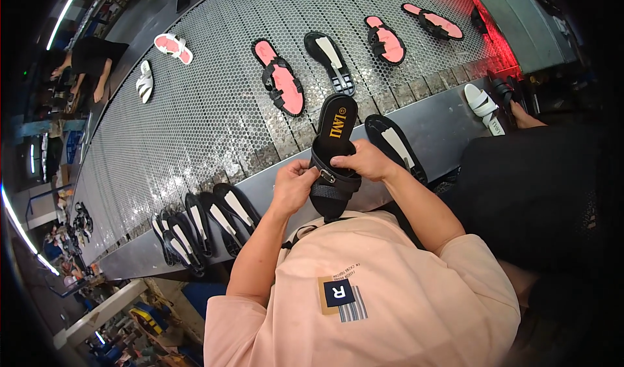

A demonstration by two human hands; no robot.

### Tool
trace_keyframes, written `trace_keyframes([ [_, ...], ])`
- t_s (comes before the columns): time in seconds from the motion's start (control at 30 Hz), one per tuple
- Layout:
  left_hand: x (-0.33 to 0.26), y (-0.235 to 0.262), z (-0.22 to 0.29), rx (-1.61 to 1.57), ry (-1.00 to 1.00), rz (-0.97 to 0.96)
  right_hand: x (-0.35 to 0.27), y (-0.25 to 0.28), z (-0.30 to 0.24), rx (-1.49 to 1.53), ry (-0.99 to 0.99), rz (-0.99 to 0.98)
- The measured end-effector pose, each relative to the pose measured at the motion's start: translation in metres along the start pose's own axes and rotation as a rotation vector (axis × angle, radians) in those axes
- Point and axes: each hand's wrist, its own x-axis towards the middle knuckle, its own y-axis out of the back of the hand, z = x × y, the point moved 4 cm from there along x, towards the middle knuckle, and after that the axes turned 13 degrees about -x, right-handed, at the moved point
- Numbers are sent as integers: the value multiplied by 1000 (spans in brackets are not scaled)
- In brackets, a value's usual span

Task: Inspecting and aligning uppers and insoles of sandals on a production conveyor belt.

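Between my two hands, close to my chest, is a black sandal (336,123) with gold lettering on its insole and a buckled strap across it. My left hand (294,184) is closed on the strap's left side, fingers by the buckle. On the other side my right hand (369,162) grips the strap, its thumb on top and its other fingers partly hidden. Just right of that hand, a black sole (394,143) with a white strip lies on the metal ledge (442,110). Beyond the sandal's heel end, another black sole (328,60) rests on the metal mesh conveyor (214,101).
Black sandals with pink insoles (281,80) are spread over the conveyor, with white sandals (173,47) at far left. Several black soles (227,214) line the ledge at left. A co-worker's hand (523,117) is at right near a white sandal (482,104); another person (91,65) is far left.
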Motion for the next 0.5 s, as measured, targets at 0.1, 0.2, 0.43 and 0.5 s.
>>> trace_keyframes([
  [0.1,0,-1,0,-2,6,9,2,2,-1,2,-6,-11],
  [0.2,-2,-6,-7,-184,19,6,-1,8,-2,15,-14,8],
  [0.43,-33,-10,-46,-253,194,-100,2,22,-2,-4,-16,48],
  [0.5,-20,-3,-56,-331,163,-97,9,16,11,41,-27,38],
])
